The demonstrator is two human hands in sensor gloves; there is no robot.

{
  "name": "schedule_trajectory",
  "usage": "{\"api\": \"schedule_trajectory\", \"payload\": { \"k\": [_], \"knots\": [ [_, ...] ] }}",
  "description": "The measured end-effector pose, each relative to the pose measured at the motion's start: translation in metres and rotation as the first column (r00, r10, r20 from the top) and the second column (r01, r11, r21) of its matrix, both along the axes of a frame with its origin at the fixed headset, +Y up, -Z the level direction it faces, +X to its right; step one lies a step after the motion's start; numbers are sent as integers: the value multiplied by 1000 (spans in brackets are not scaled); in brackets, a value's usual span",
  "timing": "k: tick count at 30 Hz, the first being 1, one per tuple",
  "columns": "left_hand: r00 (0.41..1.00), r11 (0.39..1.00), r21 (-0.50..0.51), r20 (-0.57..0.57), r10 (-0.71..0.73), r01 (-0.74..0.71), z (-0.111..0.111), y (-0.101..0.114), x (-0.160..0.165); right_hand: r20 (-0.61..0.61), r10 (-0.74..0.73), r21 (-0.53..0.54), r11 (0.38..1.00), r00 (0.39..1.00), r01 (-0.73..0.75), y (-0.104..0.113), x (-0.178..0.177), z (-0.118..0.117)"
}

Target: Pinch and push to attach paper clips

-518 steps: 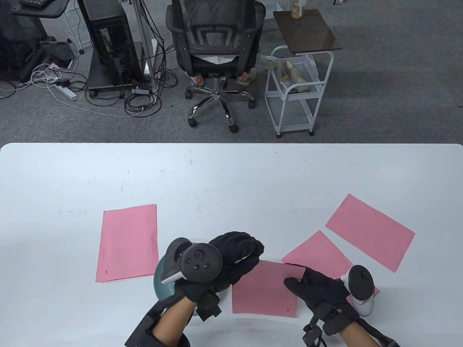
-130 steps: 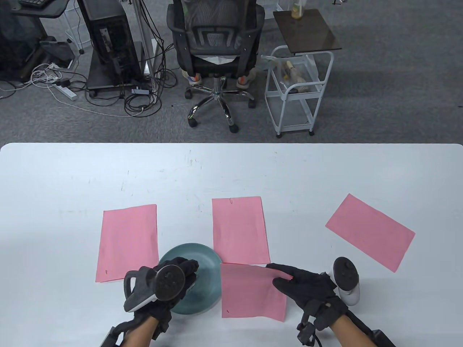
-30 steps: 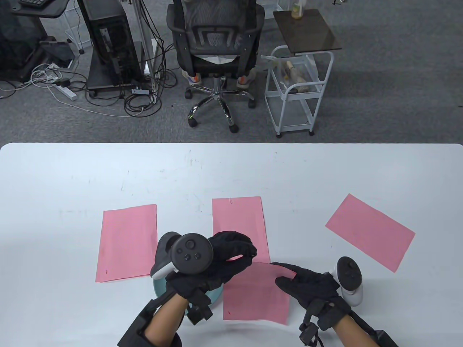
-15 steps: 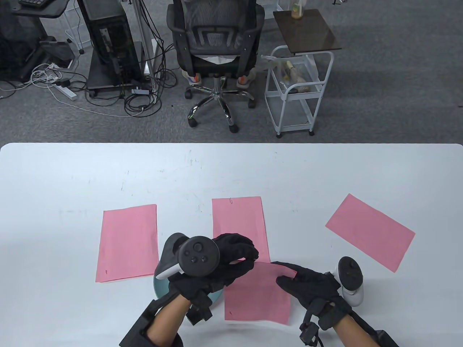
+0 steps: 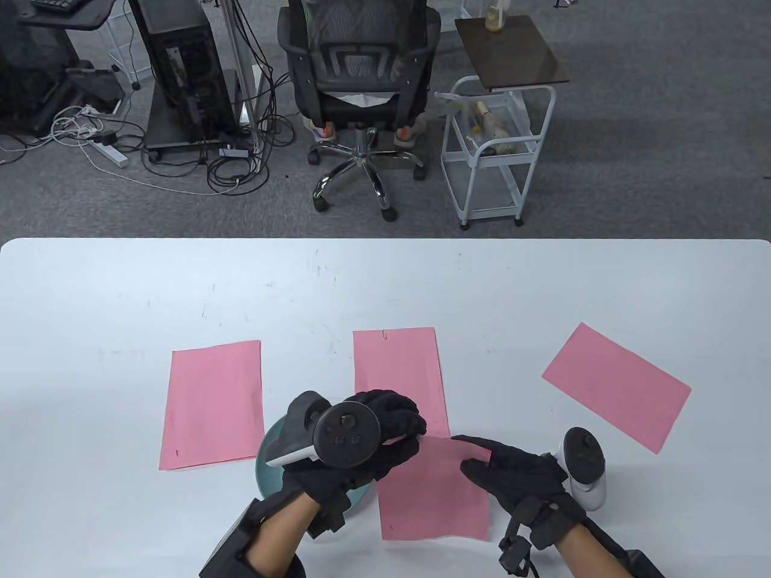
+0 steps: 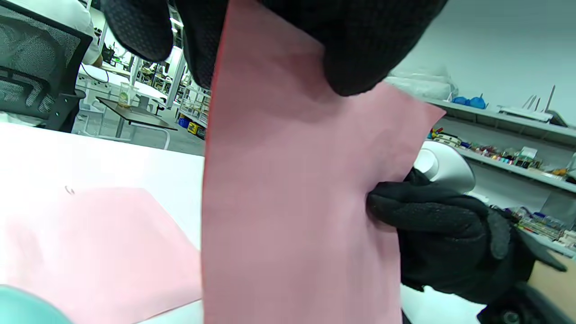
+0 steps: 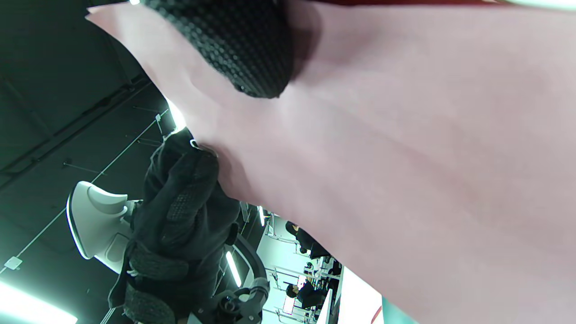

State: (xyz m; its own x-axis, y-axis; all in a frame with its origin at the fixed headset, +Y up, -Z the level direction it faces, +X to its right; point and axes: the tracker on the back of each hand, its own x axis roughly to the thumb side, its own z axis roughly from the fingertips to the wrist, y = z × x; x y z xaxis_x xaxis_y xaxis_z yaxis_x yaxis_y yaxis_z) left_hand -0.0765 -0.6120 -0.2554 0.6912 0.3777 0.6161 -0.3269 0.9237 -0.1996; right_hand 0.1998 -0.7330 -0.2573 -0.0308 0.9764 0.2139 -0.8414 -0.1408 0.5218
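A pink paper (image 5: 433,490) is held tilted up off the white table (image 5: 385,289) near the front edge. My left hand (image 5: 415,435) pinches its top left corner, and a small metal paper clip (image 7: 194,144) shows at those fingertips on the paper's edge. My right hand (image 5: 477,453) grips the paper's top right edge, thumb on top. In the left wrist view the paper (image 6: 297,202) fills the middle, with my left fingers (image 6: 369,45) above and my right hand (image 6: 441,238) beside it. A teal dish (image 5: 271,463) lies partly hidden under my left hand.
Three more pink papers lie flat: one at the left (image 5: 211,403), one in the middle (image 5: 397,379) with a clip (image 5: 384,333) on its far edge, and one at the right (image 5: 614,385). An office chair (image 5: 361,90) and a white cart (image 5: 494,150) stand beyond the table.
My left hand has turned and slid a little right along the paper's top corner. The held paper has shifted slightly right and toward me. My right hand has barely moved.
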Motion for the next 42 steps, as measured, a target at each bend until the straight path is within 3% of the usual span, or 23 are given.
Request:
{"api": "schedule_trajectory", "payload": {
  "k": [14, 19, 23, 26, 32, 38, 42],
  "knots": [
    [999, 998, -39, 9, -39, 40, -2, -6, 4, 0, 2, -8, 1000, 1000, -2, 0, 0, 0],
    [998, 997, -48, -5, -60, 60, 1, 4, -1, -4, -6, -8, 1000, 1000, 6, 0, 0, 0],
    [995, 999, 15, -89, -51, 53, 15, 22, -21, 5, -19, -13, 1000, 1000, 19, 2, 1, 1],
    [982, 993, 84, -176, -69, 85, 28, 21, -39, 18, -40, -16, 999, 999, 40, 6, 3, 0],
    [937, 949, 234, -325, -128, 211, 54, -5, -75, 126, -63, -46, 996, 990, 70, 20, 16, -14],
    [952, 949, 285, -304, -45, 135, 68, -44, -87, 141, 14, -191, 982, 990, 13, 23, 15, -46],
    [944, 942, 279, -316, -94, 187, 70, -67, -89, 131, 62, -266, 964, 989, -25, 21, 7, -76]
  ]
}}
